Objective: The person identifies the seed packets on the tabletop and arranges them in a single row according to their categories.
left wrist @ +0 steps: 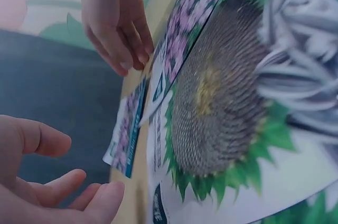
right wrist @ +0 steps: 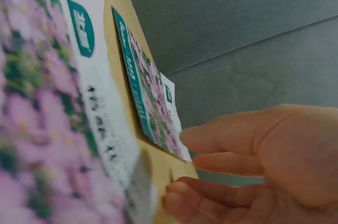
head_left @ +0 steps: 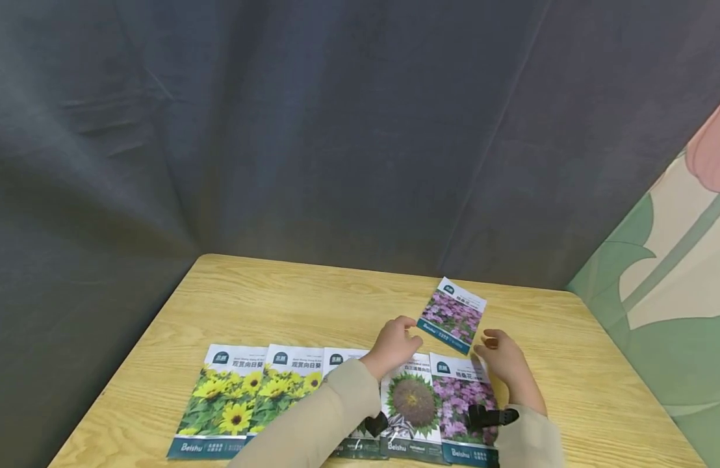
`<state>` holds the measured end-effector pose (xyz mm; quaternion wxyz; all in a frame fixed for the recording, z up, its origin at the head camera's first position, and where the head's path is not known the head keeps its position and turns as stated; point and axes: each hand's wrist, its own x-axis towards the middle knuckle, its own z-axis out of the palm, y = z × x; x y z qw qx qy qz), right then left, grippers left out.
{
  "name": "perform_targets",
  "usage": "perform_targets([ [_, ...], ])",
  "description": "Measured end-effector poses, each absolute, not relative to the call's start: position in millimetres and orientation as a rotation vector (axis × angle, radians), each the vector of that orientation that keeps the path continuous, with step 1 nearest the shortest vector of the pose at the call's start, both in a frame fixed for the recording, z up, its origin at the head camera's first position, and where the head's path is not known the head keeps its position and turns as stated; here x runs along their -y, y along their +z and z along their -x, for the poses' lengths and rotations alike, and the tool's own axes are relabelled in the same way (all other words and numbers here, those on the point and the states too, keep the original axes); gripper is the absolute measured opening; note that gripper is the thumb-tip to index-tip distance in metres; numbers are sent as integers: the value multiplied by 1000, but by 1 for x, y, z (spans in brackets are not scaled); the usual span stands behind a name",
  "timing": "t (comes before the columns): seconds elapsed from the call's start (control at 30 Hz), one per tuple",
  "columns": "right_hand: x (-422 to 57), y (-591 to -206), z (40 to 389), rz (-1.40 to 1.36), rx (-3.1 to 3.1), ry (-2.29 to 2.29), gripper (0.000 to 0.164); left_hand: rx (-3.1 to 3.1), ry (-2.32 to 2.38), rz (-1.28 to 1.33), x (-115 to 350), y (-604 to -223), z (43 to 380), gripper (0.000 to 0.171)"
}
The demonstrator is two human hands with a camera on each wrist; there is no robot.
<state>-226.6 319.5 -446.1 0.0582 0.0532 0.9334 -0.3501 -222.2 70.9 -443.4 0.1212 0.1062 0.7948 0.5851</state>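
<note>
A seed packet with pink-purple flowers [head_left: 452, 315] lies slanted on the table behind a row of larger packets. My left hand [head_left: 392, 348] is beside its lower left corner, fingers apart and loosely bent, with nothing between them in the left wrist view. To the packet's right is my right hand [head_left: 503, 364], its fingers relaxed and thumb apart; in the right wrist view its fingertips overlap the packet's edge. Below the hands lie a packet with a large sunflower head [head_left: 412, 400] and another pink-flower packet [head_left: 462, 393], the latter partly covered by the right wrist strap.
Two yellow sunflower packets [head_left: 231, 403] fill the left of the row, overlapping. A further packet in the middle is mostly hidden under my left sleeve [head_left: 331, 416]. The wooden table [head_left: 313, 305] ends against a dark grey curtain [head_left: 360, 143]; a flower-patterned cloth [head_left: 681, 292] hangs at right.
</note>
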Motion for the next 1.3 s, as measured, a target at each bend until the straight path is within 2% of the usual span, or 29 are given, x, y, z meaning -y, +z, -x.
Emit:
perform_targets([
  [0.27, -323, -435, 251, -173, -2691, -1171, 59, -2166, 1799, -122, -75, -449, 241, 55],
  [0.53, -326, -436, 271, -313, -2544, -1293, 60, -2121, 1837, -113, -83, -455, 253, 62],
  [1.03, -309, -436, 280, -383, -2404, -1513, 62, -2108, 1833, -107, -83, -452, 258, 55],
  [1.3, -310, -444, 280, -433, -2478, -1518, 54, -2006, 1937, -8, -85, -453, 260, 48],
])
